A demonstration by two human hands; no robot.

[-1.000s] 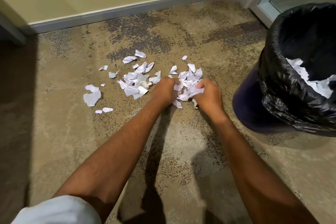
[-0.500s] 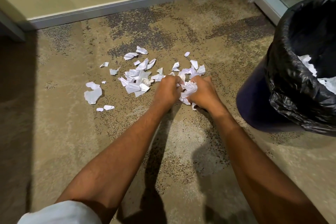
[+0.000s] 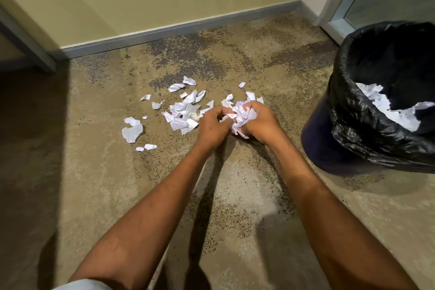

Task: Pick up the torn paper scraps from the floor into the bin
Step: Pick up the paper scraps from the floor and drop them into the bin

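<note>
Several white torn paper scraps [image 3: 181, 115] lie scattered on the mottled beige carpet, with a larger piece [image 3: 131, 133] off to the left. My left hand [image 3: 213, 127] and my right hand [image 3: 261, 122] meet at the right end of the pile. Between them they hold a crumpled bunch of scraps [image 3: 242, 114], the right hand's fingers curled round it and the left hand's fingers pinching its side. To the right stands the bin [image 3: 348, 110], dark blue with a black liner, and white paper [image 3: 386, 106] lies inside it.
A yellow wall with a grey skirting board [image 3: 179, 30] runs behind the scraps. A glass door frame [image 3: 341, 7] rises behind the bin. At the far left a dark shadowed strip [image 3: 30, 148] covers the carpet under a slanted frame.
Both hands have drawn together and gathered loose scraps from the floor into a bunch, lifting it slightly. The view has shifted a little, so the bin sits lower and further right.
</note>
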